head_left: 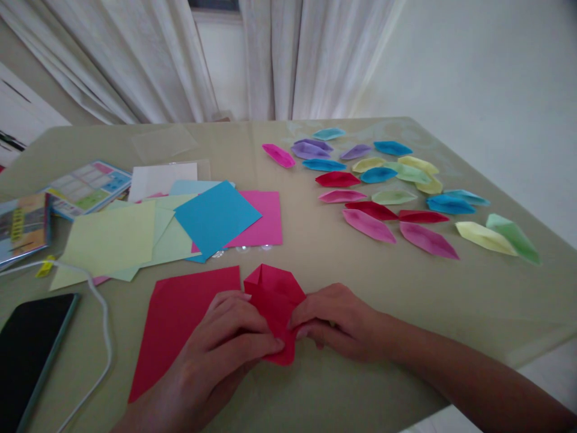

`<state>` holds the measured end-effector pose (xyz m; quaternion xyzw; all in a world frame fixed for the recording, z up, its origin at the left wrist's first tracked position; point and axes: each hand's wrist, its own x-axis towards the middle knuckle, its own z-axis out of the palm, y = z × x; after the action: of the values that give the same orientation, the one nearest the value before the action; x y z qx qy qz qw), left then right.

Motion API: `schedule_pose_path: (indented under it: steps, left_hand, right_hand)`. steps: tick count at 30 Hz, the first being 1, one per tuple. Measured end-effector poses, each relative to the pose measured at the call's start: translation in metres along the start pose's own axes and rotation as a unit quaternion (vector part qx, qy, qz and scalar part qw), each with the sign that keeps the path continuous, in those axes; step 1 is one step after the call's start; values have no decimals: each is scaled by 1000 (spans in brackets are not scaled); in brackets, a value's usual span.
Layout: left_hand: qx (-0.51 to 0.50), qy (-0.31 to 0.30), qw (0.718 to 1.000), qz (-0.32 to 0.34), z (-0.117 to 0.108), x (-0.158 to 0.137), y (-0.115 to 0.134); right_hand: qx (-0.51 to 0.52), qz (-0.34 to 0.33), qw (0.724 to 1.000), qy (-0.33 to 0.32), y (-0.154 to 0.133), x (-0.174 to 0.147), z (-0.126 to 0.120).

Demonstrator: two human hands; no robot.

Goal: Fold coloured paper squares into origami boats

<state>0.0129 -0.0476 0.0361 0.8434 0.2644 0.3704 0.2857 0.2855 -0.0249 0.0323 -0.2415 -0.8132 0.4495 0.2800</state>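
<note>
A partly folded sheet of red origami paper (276,294) is between my two hands, low over the front of the table. My left hand (225,349) presses its thumb and fingers on the paper's left and lower side. On the right edge, my right hand (338,322) pinches the paper between thumb and forefinger. Several creases and a raised flap show at its top. A flat red sheet (193,307) lies under and beside my left hand, which hides part of it.
Several folded paper boats (369,225) spread over the table's right half. A blue sheet (219,219), a pink sheet (265,219) and pale green sheets (112,234) overlap at left. A phone (36,355), a white cable (107,325) and a booklet (27,228) lie far left.
</note>
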Motion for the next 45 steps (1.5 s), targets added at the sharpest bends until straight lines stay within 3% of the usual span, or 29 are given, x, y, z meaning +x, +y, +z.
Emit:
schedule_pose_path:
  steps: [5,10,17,29,36,41,45]
  left_hand:
    - [16,-7,1000,25,-1,-4,0]
    - [31,28,999,22,2,-6,1]
    - [70,-49,995,53,-2,6,17]
    - [186,-21,979,80,5,3,8]
    - [202,-39,971,117,1,21,19]
    - [229,-43,965,120,7,16,16]
    - [244,-62,958,138,8,9,15]
  right_hand:
    - [-89,-30,995,19,-3,-2,3]
    - [-93,-40,995,12,-5,-1,5]
    - [-92,-25,995,9,-4,-1,8]
    - [-114,-54,992,12,-2,-1,11]
    - [-157,-47,987,4,0,-2,13]
    - [-231,-62,971,-25,0,0,13]
    - [-234,-70,969,-38,0,1,13]
